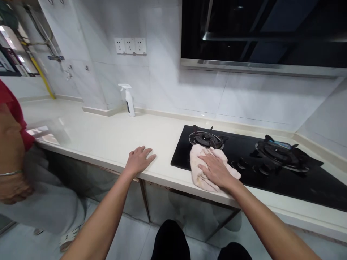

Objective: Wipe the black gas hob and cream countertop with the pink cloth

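My left hand [140,159] rests flat on the cream countertop [159,141] near its front edge, fingers spread and holding nothing. Under my right hand [214,169] is a pale pink cloth [202,180], crumpled, with my fingers pressed onto it. The cloth covers the front left corner area of the black gas stove [233,148] and overlaps the counter's front edge. Just behind it stands the left burner [206,139], and the stove knobs [241,164] are to the right of it.
A white spray bottle [129,103] stands upright by the back wall. The right burner [282,153] has something blue beside its grate. Overhead juts a dark range hood [260,36]. Another person in a red top [16,112] stands close on the left. Wall sockets [130,46] are above the counter.
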`<state>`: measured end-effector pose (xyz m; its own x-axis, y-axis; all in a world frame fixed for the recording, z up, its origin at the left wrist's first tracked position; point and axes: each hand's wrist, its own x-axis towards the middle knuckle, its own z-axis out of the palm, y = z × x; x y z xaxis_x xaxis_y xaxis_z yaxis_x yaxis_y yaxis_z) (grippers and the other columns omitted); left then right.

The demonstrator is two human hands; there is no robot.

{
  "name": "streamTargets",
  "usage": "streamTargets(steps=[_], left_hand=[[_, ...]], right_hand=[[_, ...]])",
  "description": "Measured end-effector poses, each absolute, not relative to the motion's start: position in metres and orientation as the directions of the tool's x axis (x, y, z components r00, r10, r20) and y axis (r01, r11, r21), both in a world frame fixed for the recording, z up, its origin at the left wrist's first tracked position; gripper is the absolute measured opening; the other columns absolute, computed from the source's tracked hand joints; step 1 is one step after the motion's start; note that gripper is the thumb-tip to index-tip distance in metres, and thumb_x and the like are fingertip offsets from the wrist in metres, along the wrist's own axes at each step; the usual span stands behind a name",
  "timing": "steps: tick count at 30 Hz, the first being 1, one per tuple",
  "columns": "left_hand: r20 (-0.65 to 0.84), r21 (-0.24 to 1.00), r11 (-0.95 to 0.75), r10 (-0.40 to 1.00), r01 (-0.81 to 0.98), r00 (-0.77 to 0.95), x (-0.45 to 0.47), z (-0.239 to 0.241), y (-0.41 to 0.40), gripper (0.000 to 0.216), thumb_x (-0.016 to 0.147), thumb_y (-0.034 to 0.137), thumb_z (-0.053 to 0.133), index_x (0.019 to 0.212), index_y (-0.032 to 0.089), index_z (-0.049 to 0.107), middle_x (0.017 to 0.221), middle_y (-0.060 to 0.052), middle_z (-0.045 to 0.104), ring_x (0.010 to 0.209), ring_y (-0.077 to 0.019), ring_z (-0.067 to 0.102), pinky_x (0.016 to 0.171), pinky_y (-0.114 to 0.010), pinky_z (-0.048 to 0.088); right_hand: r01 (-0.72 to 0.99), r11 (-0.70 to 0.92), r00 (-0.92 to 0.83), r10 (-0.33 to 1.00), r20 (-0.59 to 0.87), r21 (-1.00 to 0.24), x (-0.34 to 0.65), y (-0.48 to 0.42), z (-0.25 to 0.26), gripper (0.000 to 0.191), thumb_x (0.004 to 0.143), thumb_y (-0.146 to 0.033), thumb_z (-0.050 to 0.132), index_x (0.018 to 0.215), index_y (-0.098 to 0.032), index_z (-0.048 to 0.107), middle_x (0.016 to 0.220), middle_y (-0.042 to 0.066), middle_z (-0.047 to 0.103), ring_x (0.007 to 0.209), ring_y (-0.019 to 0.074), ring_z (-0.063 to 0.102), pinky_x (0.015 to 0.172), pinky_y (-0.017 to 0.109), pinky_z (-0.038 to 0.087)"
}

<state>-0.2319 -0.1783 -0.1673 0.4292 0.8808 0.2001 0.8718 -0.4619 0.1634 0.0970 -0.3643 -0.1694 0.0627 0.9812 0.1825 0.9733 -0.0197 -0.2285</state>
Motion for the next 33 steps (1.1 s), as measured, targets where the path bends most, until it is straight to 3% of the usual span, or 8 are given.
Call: streamTargets(steps=[5, 10, 16, 20, 24, 26, 30, 33], left_hand=[[0.204, 0.172, -0.463, 0.88, 0.87, 0.428, -0.232, -0.167, -0.179, 0.054, 0.102, 0.057, 0.044, 0.144, 0.028, 0.061, 0.161, -0.015, 0.049, 0.152, -0.0323, 0.04, 0.121, -0.054, 0.032], [0.212, 0.159, -0.46, 0.88, 0.874, 0.425, -0.231, -0.166, -0.18, 0.053, 0.102, 0.056, 0.045, 0.143, 0.027, 0.061, 0.161, -0.015, 0.049, 0.152, -0.0321, 0.039, 0.121, -0.052, 0.032], [0.211, 0.188, -0.449, 0.887, 0.873, 0.411, -0.23, -0.164, -0.186, 0.051, 0.101, 0.054, 0.048, 0.142, 0.028, 0.063, 0.16, -0.013, 0.051, 0.152, -0.0303, 0.041, 0.122, -0.05, 0.032], [0.244, 0.205, -0.447, 0.885, 0.871, 0.396, -0.231, -0.167, -0.183, 0.05, 0.1, 0.056, 0.049, 0.14, 0.029, 0.064, 0.158, -0.013, 0.053, 0.151, -0.0311, 0.041, 0.122, -0.051, 0.032], [0.247, 0.22, -0.472, 0.874, 0.854, 0.419, -0.231, -0.171, -0.178, 0.053, 0.1, 0.058, 0.049, 0.141, 0.027, 0.063, 0.159, -0.015, 0.052, 0.151, -0.0319, 0.041, 0.121, -0.053, 0.032], [0.248, 0.224, -0.474, 0.873, 0.852, 0.42, -0.231, -0.172, -0.179, 0.052, 0.099, 0.058, 0.05, 0.14, 0.029, 0.064, 0.158, -0.014, 0.053, 0.151, -0.0313, 0.041, 0.12, -0.052, 0.033], [0.241, 0.236, -0.472, 0.875, 0.849, 0.419, -0.231, -0.17, -0.185, 0.052, 0.1, 0.058, 0.049, 0.139, 0.028, 0.064, 0.157, -0.014, 0.054, 0.15, -0.0302, 0.041, 0.121, -0.05, 0.032], [0.238, 0.247, -0.477, 0.874, 0.843, 0.424, -0.231, -0.169, -0.189, 0.053, 0.101, 0.058, 0.047, 0.14, 0.027, 0.064, 0.158, -0.014, 0.052, 0.152, -0.03, 0.04, 0.121, -0.05, 0.032]], right_hand=[[0.966, -0.072, 0.142, 0.951, 0.276, -0.248, 0.136, -0.415, -0.193, 0.06, 0.105, -0.061, 0.033, 0.146, -0.022, 0.056, 0.159, 0.013, 0.049, 0.154, 0.0323, 0.033, 0.124, 0.055, 0.028], [0.935, -0.149, 0.245, 0.928, 0.282, -0.321, 0.147, -0.407, -0.19, 0.06, 0.107, -0.06, 0.021, 0.132, -0.025, 0.062, 0.144, 0.011, 0.059, 0.144, 0.0281, 0.046, 0.121, 0.045, 0.036], [0.884, -0.358, 0.426, 0.882, 0.201, -0.302, 0.161, -0.353, -0.185, 0.063, 0.102, -0.057, 0.033, 0.14, -0.012, 0.057, 0.148, 0.021, 0.057, 0.145, 0.0368, 0.044, 0.122, 0.054, 0.031], [0.857, -0.427, 0.479, 0.866, 0.141, -0.29, 0.176, -0.325, -0.175, 0.078, 0.1, -0.063, 0.036, 0.144, -0.001, 0.054, 0.15, 0.029, 0.054, 0.145, 0.0393, 0.046, 0.12, 0.052, 0.035], [0.86, -0.403, 0.456, 0.882, 0.118, -0.313, 0.174, -0.326, -0.169, 0.08, 0.1, -0.064, 0.04, 0.146, 0.0, 0.052, 0.151, 0.029, 0.053, 0.145, 0.0377, 0.047, 0.121, 0.05, 0.035], [0.871, -0.353, 0.413, 0.903, 0.121, -0.341, 0.168, -0.34, -0.171, 0.082, 0.1, -0.065, 0.042, 0.155, -0.004, 0.043, 0.158, 0.025, 0.047, 0.148, 0.0358, 0.044, 0.124, 0.05, 0.033], [0.794, -0.134, 0.33, 0.914, 0.235, -0.593, 0.163, -0.377, -0.185, 0.088, 0.099, -0.071, 0.041, 0.166, -0.019, 0.017, 0.166, 0.02, 0.037, 0.15, 0.0302, 0.043, 0.12, 0.049, 0.04], [0.798, -0.09, 0.334, 0.889, 0.314, -0.595, 0.159, -0.398, -0.195, 0.082, 0.097, -0.074, 0.042, 0.161, -0.023, 0.029, 0.164, 0.018, 0.041, 0.15, 0.033, 0.041, 0.124, 0.056, 0.033]])
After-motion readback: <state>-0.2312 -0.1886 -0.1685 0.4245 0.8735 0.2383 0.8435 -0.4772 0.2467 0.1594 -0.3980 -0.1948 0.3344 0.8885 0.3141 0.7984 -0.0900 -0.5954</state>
